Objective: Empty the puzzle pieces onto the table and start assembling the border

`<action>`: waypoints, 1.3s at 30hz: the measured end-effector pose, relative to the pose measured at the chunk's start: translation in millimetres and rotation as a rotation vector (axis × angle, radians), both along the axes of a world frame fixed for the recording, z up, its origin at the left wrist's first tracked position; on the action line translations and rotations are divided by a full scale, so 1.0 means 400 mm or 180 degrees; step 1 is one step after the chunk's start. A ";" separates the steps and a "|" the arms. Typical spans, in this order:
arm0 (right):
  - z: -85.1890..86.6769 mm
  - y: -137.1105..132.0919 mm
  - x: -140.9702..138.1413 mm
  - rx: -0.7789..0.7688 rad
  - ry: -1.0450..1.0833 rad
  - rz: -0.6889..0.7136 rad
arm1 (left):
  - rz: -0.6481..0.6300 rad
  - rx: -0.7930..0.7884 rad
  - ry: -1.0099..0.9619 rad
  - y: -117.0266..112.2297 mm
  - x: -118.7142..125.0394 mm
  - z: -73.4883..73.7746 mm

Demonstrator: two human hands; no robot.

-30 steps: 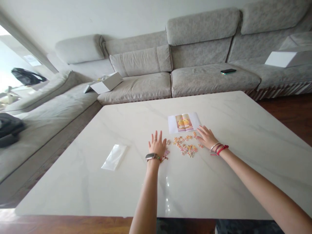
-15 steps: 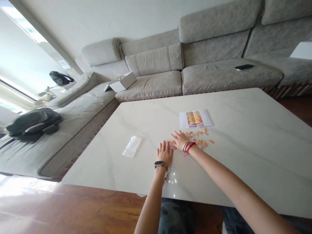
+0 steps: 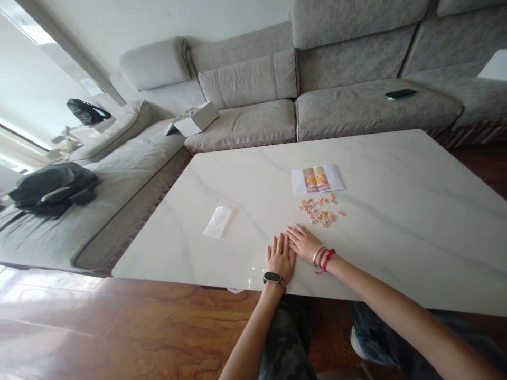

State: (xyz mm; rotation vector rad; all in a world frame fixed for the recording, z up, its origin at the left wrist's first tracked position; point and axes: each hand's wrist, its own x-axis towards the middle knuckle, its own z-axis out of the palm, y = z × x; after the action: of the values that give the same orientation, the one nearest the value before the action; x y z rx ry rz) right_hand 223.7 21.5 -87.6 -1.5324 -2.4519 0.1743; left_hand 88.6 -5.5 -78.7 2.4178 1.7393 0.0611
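My left hand point(image 3: 280, 258) lies flat on the white marble table point(image 3: 396, 248) near its front edge, fingers stretched out, a dark watch on the wrist. My right hand point(image 3: 304, 241) lies flat right beside it, fingers out and touching the left hand's fingers, with red and silver bracelets at the wrist. Neither hand holds anything that I can see. A small heap of pink and orange puzzle pieces point(image 3: 320, 210) lies a little beyond the hands. Behind the heap is a white sheet with a picture of a yellow figure point(image 3: 317, 179).
An empty clear plastic bag point(image 3: 217, 221) lies on the table to the left. A grey corner sofa point(image 3: 356, 100) wraps the far and left sides, bearing an open white box point(image 3: 195, 120), a phone point(image 3: 400, 94) and a black bag point(image 3: 53, 188). Wooden floor lies in front.
Both hands have slid from either side of the puzzle pieces back toward the table's front edge and come together. The view has swung left.
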 end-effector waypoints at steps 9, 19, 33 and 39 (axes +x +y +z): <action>-0.016 -0.176 0.237 0.0239 -0.0042 -0.0523 | -0.0848 0.0241 -0.0308 -0.063 0.188 -0.001; 0.003 -0.165 0.313 0.0011 0.0835 -0.0490 | -0.1160 -0.0085 -0.0608 -0.027 0.237 0.019; 0.008 -0.162 0.350 -0.0011 0.1289 -0.1291 | -0.0726 0.0064 -0.1418 -0.005 0.200 0.009; 0.026 -0.151 0.365 -0.0043 0.1430 -0.1433 | -0.0931 0.0058 -0.1156 0.007 0.196 0.032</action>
State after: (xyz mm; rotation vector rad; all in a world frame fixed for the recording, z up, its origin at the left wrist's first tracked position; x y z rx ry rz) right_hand 369.9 -39.1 -77.3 -1.7746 -1.7273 0.3990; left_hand 167.0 -2.6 -65.8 2.4547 1.2272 0.4492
